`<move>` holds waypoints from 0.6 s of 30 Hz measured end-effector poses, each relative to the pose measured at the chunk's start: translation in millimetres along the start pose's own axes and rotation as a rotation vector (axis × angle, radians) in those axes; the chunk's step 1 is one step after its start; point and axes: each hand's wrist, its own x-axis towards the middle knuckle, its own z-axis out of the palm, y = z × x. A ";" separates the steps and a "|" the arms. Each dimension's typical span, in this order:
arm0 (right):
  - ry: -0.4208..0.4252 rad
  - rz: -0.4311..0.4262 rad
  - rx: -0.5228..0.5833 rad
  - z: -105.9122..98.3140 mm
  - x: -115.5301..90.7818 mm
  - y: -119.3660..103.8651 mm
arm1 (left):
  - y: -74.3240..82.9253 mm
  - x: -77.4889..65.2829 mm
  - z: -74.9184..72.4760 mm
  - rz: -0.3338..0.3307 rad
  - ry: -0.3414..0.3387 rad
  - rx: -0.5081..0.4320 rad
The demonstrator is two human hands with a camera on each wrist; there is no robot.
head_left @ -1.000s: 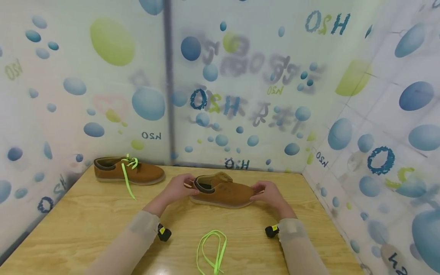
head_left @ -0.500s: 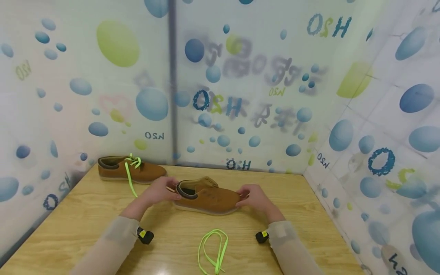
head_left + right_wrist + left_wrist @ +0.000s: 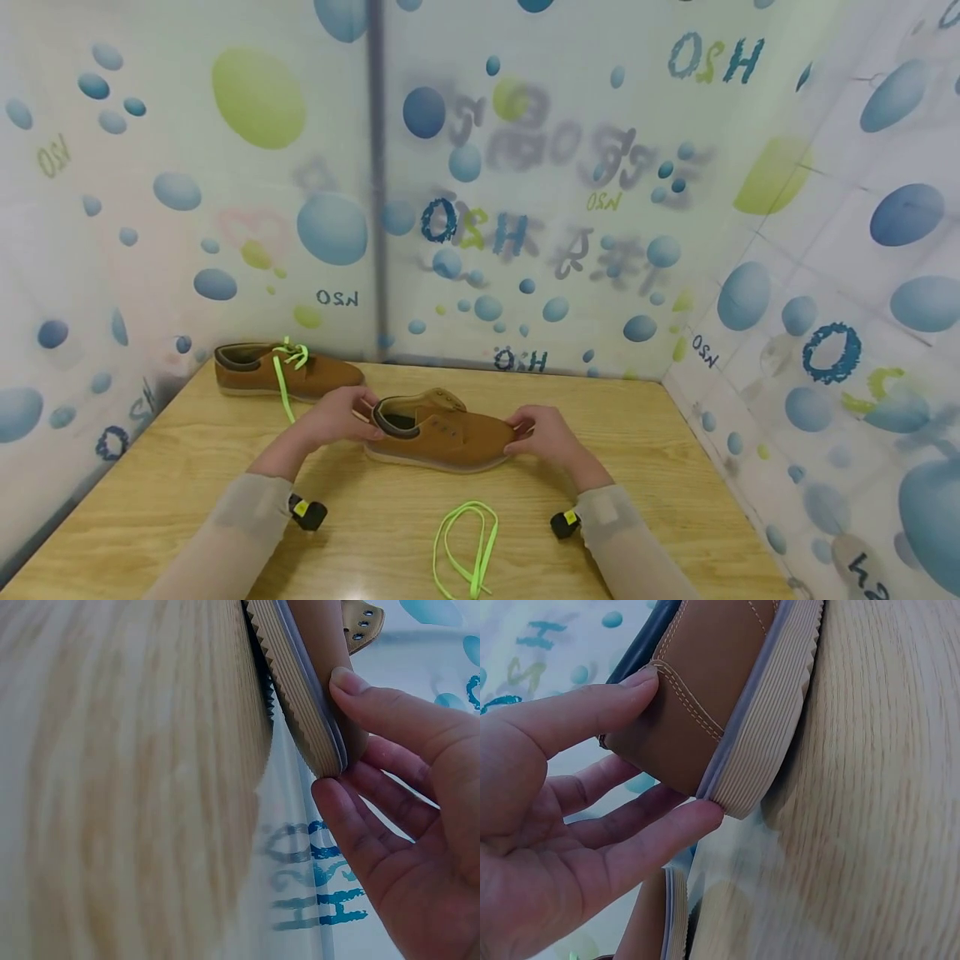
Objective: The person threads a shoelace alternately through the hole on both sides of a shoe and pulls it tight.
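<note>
A brown shoe [image 3: 468, 439] with no lace in its eyelets sits side-on at the middle of the table, toe to the right. My left hand [image 3: 339, 417] grips its heel; in the left wrist view the thumb presses the side of the heel [image 3: 682, 742] and a finger touches the sole edge. At the toe, my right hand [image 3: 551, 435] pinches the shoe between thumb and fingers. The right wrist view shows the ribbed sole [image 3: 304, 712] at the fingertips and a tongue flap with eyelets [image 3: 364, 626].
A matching brown shoe [image 3: 322, 377] with a tied neon-green lace [image 3: 282, 385] stands at the back left. A loose neon-green lace [image 3: 487, 550] lies looped at the front of the wooden table [image 3: 637, 533]. Patterned curtains [image 3: 525, 167] enclose the back and sides.
Both hands have brought the unlaced shoe left and slightly nearer, still holding it at heel and toe. Its motion is small over the last half second. The loose lace has stayed in place.
</note>
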 end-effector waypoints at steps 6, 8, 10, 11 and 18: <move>0.005 0.004 0.007 -1.7 0.6 -1.5 | -2.8 3.5 -1.2 0.013 -0.012 0.018; 0.009 0.011 0.003 -2.0 0.8 -2.4 | -3.2 4.1 -1.5 0.012 -0.015 0.025; 0.013 0.013 -0.010 -2.1 0.9 -2.2 | -3.3 4.9 -1.5 0.009 -0.016 0.027; 0.015 0.014 -0.015 -1.8 0.7 -2.3 | -3.1 4.9 -1.6 0.009 -0.016 0.028; -0.002 0.035 -0.036 -1.1 -0.2 -3.5 | -5.1 4.6 -2.2 0.016 -0.023 0.052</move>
